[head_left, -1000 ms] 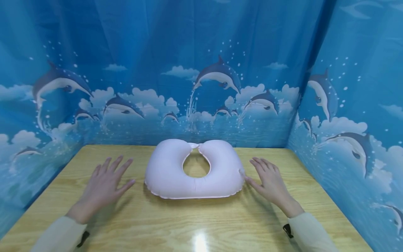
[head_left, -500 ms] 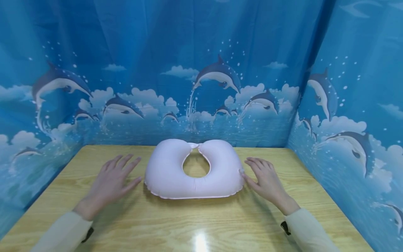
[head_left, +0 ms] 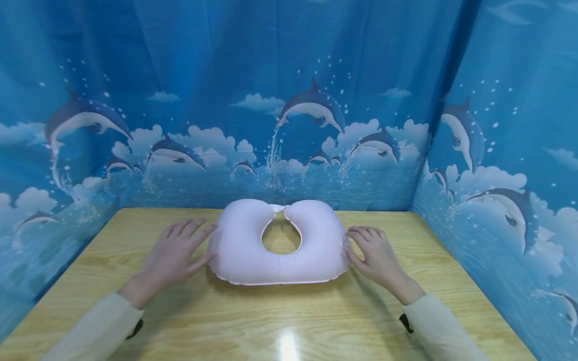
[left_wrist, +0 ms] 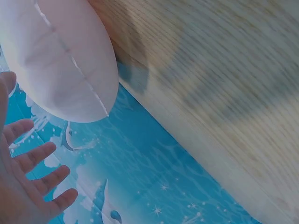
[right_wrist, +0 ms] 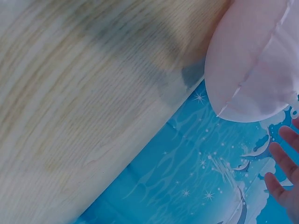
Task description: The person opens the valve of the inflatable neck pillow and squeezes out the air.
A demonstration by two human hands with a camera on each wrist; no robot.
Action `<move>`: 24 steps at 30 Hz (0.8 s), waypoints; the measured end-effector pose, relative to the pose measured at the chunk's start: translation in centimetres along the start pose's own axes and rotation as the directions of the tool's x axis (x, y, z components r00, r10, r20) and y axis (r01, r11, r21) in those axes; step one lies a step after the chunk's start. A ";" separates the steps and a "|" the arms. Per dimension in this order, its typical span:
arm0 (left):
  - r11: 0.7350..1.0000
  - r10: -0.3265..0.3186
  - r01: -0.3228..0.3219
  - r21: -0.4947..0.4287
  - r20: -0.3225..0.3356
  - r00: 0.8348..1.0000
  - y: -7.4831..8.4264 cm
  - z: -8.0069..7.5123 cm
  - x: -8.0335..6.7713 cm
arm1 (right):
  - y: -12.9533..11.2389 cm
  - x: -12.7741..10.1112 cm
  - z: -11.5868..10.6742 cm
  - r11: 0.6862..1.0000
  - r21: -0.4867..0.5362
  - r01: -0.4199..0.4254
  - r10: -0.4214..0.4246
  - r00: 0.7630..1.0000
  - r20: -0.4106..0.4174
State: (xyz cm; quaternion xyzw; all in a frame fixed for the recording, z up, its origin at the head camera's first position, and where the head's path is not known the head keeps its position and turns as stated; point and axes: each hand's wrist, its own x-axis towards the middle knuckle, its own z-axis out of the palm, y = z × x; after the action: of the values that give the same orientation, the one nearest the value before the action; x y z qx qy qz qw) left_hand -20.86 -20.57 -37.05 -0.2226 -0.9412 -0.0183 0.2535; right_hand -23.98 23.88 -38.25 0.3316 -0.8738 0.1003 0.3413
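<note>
Head view puts the inflatable neck pillow [head_left: 277, 245] mid-table [head_left: 289, 321], directly between your hands: left hand [head_left: 176, 253] and right hand [head_left: 375, 250] both spread, fingertips at its sides, equally near.

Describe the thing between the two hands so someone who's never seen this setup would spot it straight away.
Find the wooden table backed by blue dolphin-print curtains. In the table's middle, between the left hand and right hand, lies a pale pink inflatable neck pillow. Its U shape, with a hole showing the wood, marks it out; nothing else lies on the table.
</note>
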 end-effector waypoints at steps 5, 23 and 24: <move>0.999 0.031 -0.031 -0.014 0.013 0.999 0.5 0.2 0.6 | -0.2 0.2 0.1 1.000 0.000 0.021 -0.021 1.000 0.005; 0.994 0.101 -0.096 -0.055 0.107 0.989 1.9 0.8 2.6 | 0.0 0.0 0.8 1.000 0.012 0.026 -0.026 0.999 -0.025; 0.993 0.105 -0.099 -0.061 0.111 0.988 1.9 0.9 2.7 | 0.0 0.0 0.8 1.000 0.014 0.027 -0.027 0.999 -0.028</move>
State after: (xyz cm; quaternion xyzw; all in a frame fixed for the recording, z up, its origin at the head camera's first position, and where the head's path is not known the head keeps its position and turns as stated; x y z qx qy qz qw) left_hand -22.54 -17.63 -36.71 -0.2781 -0.9406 -0.0186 0.1939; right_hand -24.41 23.54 -38.86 0.3444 -0.8636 0.1065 0.3525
